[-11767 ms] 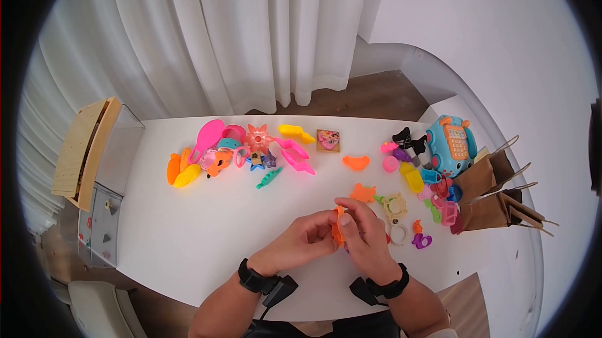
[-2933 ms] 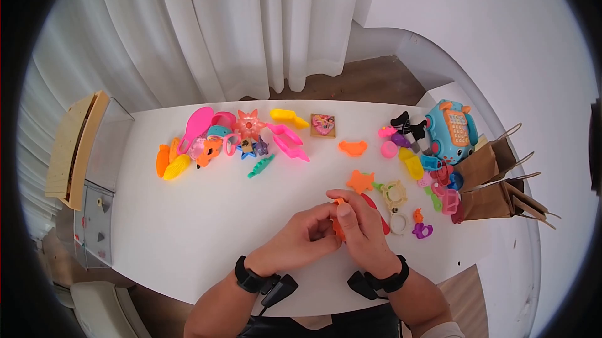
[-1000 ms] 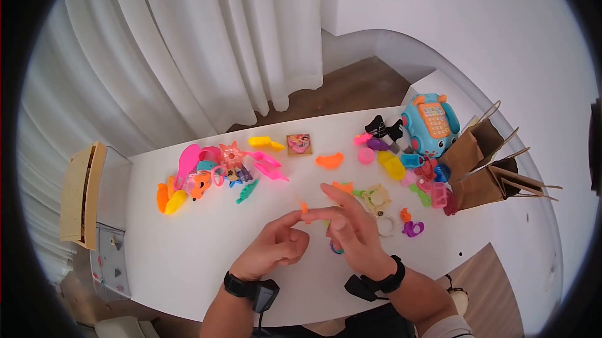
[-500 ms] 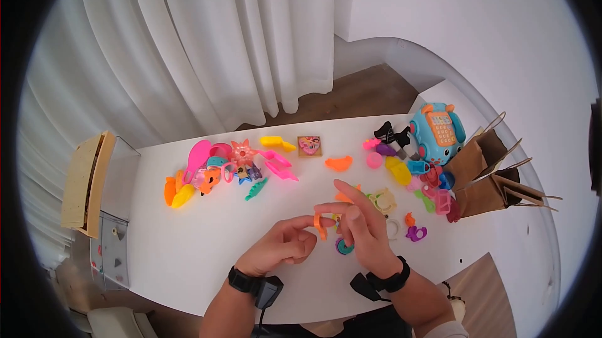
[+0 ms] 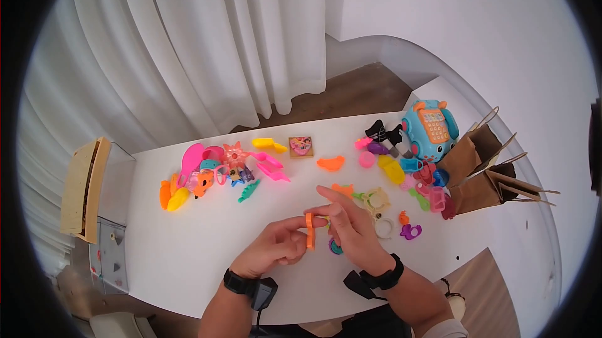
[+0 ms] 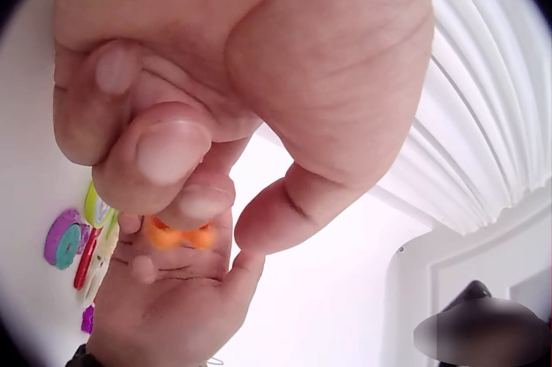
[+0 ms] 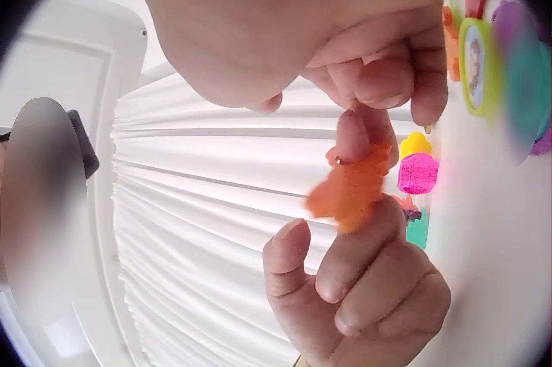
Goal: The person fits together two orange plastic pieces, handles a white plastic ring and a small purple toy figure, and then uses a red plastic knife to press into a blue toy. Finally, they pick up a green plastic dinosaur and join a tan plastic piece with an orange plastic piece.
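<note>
A small orange toy piece (image 5: 310,232) with a scalloped outline is held up between the hands over the near part of the table. My left hand (image 5: 279,244) carries it on its index finger, whose tip shows past the piece in the right wrist view; the other fingers (image 6: 168,156) are curled. In that view the piece (image 7: 352,190) is blurred. My right hand (image 5: 354,231) is close on the other side, palm facing the piece, index finger stretched out and another finger right at its edge. Partly behind the right hand lies a teal and purple round toy (image 5: 336,247).
To the right are a cream ring-shaped toy (image 5: 376,199), a white ring (image 5: 384,229) and a purple toy (image 5: 411,231). Farther right stand a blue toy phone (image 5: 431,130) and brown paper bags (image 5: 473,190). Several colourful toys, including a pink scoop (image 5: 191,161), lie at the back left.
The hands have gone from pressing together around the orange piece to standing apart, the piece now on the left index finger. It has turned edge-on; the right fingers have straightened.
</note>
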Demonstrator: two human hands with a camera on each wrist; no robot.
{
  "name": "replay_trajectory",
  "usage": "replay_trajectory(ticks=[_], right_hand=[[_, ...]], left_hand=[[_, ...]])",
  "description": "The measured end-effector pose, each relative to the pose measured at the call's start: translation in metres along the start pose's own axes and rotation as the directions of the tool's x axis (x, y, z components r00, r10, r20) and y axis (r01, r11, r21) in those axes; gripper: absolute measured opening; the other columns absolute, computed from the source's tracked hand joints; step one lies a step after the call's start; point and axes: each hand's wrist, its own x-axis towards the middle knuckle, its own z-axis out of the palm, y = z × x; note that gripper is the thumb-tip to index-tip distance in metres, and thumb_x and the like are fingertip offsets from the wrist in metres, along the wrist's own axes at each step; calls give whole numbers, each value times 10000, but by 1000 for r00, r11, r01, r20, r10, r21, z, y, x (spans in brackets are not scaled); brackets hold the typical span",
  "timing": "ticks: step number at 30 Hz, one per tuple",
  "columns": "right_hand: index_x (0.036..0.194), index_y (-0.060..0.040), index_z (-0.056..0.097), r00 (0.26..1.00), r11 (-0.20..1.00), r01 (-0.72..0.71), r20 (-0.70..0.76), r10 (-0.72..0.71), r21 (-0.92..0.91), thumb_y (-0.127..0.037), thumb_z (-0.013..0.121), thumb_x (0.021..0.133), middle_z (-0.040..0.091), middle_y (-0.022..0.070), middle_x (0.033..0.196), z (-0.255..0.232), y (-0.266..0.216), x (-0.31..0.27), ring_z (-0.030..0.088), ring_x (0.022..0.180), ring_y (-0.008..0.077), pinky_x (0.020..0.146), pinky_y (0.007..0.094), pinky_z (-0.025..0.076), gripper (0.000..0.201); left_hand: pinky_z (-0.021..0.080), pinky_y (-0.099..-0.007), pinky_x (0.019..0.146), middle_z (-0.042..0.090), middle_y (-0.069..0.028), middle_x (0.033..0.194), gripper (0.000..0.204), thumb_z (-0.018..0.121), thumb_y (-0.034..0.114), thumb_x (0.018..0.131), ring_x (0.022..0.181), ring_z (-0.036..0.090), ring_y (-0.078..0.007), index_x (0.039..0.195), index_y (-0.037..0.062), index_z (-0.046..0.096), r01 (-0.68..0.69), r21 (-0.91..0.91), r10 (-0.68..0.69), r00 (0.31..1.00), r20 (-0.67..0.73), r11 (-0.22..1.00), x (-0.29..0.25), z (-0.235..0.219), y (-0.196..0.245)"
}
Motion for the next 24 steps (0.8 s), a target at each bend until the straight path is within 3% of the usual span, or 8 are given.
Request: replay_trajectory(ticks=[2,4,7,10,14,20,22,24], right_hand=[[1539,-24,484,1000,999,-18,-2,18,-51,-484,421,1135,773,61,1166,-1,-2,-1,516,654,44,642,205,478,616],[1542,-7,461,982,987,-157,99,159,-28,-412,500,1127,739,88,1252,-6,-15,-3,643,964,99,793,247,493,581],[1544,-9,454,996,999,-17,92,13,38,-394,525,1121,737,107,1262,-2,-12,-4,631,986,104,874,268,501,576],[1544,-12,450,997,985,19,68,-31,169,-386,542,1116,751,112,1229,0,-12,-3,634,997,112,918,283,501,576],[1537,-12,458,1000,998,-24,19,23,65,-384,539,1117,757,116,1203,2,-6,-1,656,1020,130,934,297,505,567],[1519,-30,474,991,991,-118,53,121,-67,-387,564,1102,763,156,1154,-2,0,-1,707,1049,176,923,303,526,556],[1515,-45,483,999,999,24,45,-23,-24,-396,581,1089,767,165,1107,3,16,0,722,989,206,894,307,532,561],[1508,-49,491,993,993,111,29,-110,-28,-400,589,1082,769,157,1084,6,19,2,723,925,207,846,312,533,560]], left_hand=[[272,-226,524,446,34,666,800,560,42,787,542,343,-63,1573,-9,422,-23,-27,23,999,-26,999,-1,2,0],[277,-222,529,453,41,677,722,564,50,815,551,347,-56,1530,-14,490,-165,-96,157,984,-87,982,-2,2,-3],[284,-216,542,461,48,690,650,582,60,850,564,354,-52,1495,-7,542,-120,-73,113,989,-91,990,-1,-2,-3],[283,-213,551,470,51,707,617,615,81,881,573,361,-52,1489,-4,552,-51,31,52,998,-22,998,1,-8,-5],[291,-240,549,471,19,670,672,564,33,798,556,358,-72,1467,-29,532,-49,45,51,997,-53,998,-4,4,2],[302,-242,549,487,21,717,540,708,291,966,572,369,-76,1394,-6,567,-89,-125,81,995,-65,988,1,-6,-15],[306,-227,545,449,45,730,574,698,437,1021,600,385,-61,1396,12,605,-202,-142,192,978,-76,969,3,-6,-18],[313,-226,544,446,45,712,513,671,418,1042,598,391,-63,1354,14,620,-183,-54,173,972,-162,982,5,4,-13]])
